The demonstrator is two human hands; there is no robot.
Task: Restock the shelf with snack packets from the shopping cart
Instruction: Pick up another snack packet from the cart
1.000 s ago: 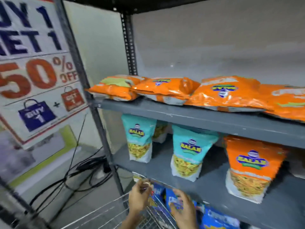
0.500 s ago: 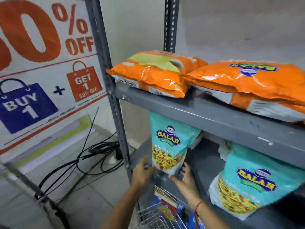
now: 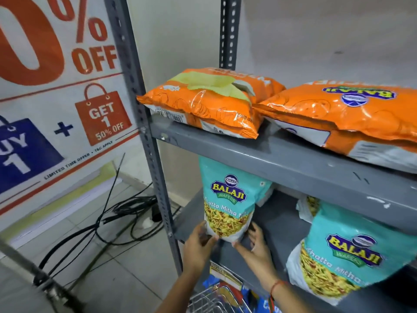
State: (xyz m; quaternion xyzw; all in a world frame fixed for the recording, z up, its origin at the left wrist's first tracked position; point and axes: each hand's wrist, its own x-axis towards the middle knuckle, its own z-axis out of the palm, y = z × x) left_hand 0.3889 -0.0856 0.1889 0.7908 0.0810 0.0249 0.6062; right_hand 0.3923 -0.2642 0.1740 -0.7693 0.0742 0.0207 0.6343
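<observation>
1. Since a second ago both hands have come up from the shopping cart (image 3: 220, 300) to the lower shelf (image 3: 270, 231), and the view has closed in on the rack's left end; half a second ago they were already at the teal packet, and they are now pressed closer against its base.
2. At far left, a sale banner (image 3: 56, 98) hangs beside the grey upright (image 3: 144, 136), with black cables (image 3: 117, 218) looped on the tiled floor below it.
3. The left hand (image 3: 197, 247) cups the bottom left corner of the teal snack packet (image 3: 228, 199), fingers bent against the film.
4. That packet stands upright at the left end of the lower shelf, near its front edge, its top reaching behind the lip of the upper shelf (image 3: 282, 159).
5. The right hand (image 3: 257, 249) lies flat and spread at the packet's bottom right corner, steadying more than clasping.
6. Judged by its look, the packet is light, puffy and glossy, so it will crumple, slide and tip easily. The best hold is low on both side edges near the base, pressing gently so the contents are not crushed.
7. Further right a second teal packet (image 3: 352, 256) leans on the same shelf, well apart from the first. Orange packets (image 3: 203, 105) lie flat on the upper shelf.
</observation>
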